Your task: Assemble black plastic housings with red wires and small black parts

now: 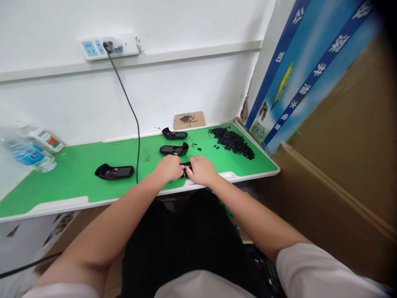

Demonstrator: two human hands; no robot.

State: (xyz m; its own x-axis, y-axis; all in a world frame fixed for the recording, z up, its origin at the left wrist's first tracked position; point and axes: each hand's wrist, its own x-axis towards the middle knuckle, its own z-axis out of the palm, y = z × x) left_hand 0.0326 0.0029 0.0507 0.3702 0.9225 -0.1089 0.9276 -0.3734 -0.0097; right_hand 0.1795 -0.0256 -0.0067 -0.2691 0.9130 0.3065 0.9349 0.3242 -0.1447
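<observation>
Both hands meet at the front edge of a green-topped table (77, 165). My left hand (170, 167) and my right hand (201, 169) are closed around a black plastic housing (186, 169) with red wire, mostly hidden by the fingers. Just behind them lies a similar black housing (173, 150) with red wires, and a further one (174, 134) sits beyond it. A third open housing (114, 171) rests to the left of the cable. A few small black pieces (199, 149) lie behind my right hand.
A heap of small black parts (232, 142) covers the table's right end. Tiny dark screws or similar bits lie on a cardboard piece (189, 120) by the wall. A black cable (127, 99) hangs from a power strip (110, 46). Bottles (34, 153) stand left; cardboard (338, 165) borders the right.
</observation>
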